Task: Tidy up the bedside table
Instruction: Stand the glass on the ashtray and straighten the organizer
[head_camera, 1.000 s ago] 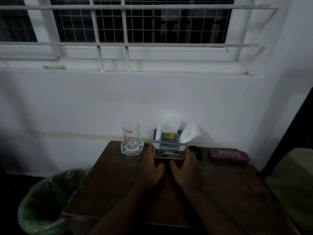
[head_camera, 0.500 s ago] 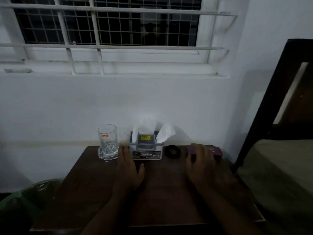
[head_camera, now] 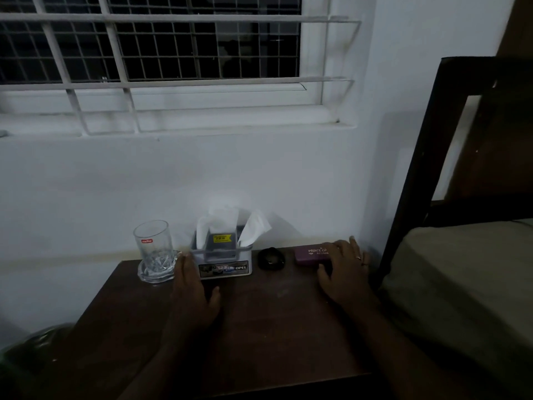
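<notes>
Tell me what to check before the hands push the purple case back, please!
1. Right hand lies on the flat purple case: ok.
2. Left hand steadies the grey tissue box: ok.
3. Clear drinking glass stands upright on its glass coaster: ok.
4. Small black round object sits apart from the case: ok.
5. Gap behind the case to the white wall: cannot tell.

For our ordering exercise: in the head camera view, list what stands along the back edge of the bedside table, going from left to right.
Clear drinking glass on a cut-glass coaster → grey tissue holder with white tissues → small black round object → maroon rectangular case, with the right hand resting over its right end.
</notes>
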{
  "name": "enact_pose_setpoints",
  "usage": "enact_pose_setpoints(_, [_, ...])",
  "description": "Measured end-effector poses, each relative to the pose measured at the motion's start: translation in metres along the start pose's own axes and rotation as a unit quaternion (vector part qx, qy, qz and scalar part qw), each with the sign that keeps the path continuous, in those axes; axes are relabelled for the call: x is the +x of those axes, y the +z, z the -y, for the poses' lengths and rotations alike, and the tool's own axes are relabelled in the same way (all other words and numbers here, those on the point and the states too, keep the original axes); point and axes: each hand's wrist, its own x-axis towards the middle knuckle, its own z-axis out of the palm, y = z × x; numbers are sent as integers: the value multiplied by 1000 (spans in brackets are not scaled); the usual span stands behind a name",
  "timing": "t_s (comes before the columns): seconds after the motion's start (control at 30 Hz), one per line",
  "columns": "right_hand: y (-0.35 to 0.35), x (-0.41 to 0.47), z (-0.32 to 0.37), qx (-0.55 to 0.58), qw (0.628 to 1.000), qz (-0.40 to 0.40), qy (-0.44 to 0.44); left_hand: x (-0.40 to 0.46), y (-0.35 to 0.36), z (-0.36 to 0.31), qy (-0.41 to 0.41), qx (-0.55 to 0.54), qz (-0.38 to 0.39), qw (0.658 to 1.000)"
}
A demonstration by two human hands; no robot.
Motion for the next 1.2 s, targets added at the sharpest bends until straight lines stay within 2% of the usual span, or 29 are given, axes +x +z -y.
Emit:
enact_pose_setpoints(0.13, [3, 5, -1, -13, 997, 71, 29, -1, -2, -2, -8, 0, 2, 1000])
enact_pose_setpoints(0.2, [4, 4, -1, -23, 997, 61, 36, -2, -3, -4, -12, -1, 1, 1000])
enact_pose_setpoints(0.3, [4, 0, -2, -33, 999, -2, 38, -2, -4, -6, -18, 0, 6, 1000])
enact_pose_setpoints(0.37, [5, -2, -2, 4, 999, -25, 24, -2, -5, -6, -15, 4, 7, 1000])
enact_pose_setpoints(0.53, [5, -2, -4, 87, 995, -10, -49, -2, -7, -9, -11, 7, 18, 1000])
enact_pose_setpoints(0.87, [-3, -5, 4, 61, 996, 24, -57, -2, -14, -18, -22, -15, 29, 999])
enact_pose_setpoints(1.2, [-9, -5, 6, 55, 996, 25, -69, -1, -17, -18, -6, -15, 51, 999])
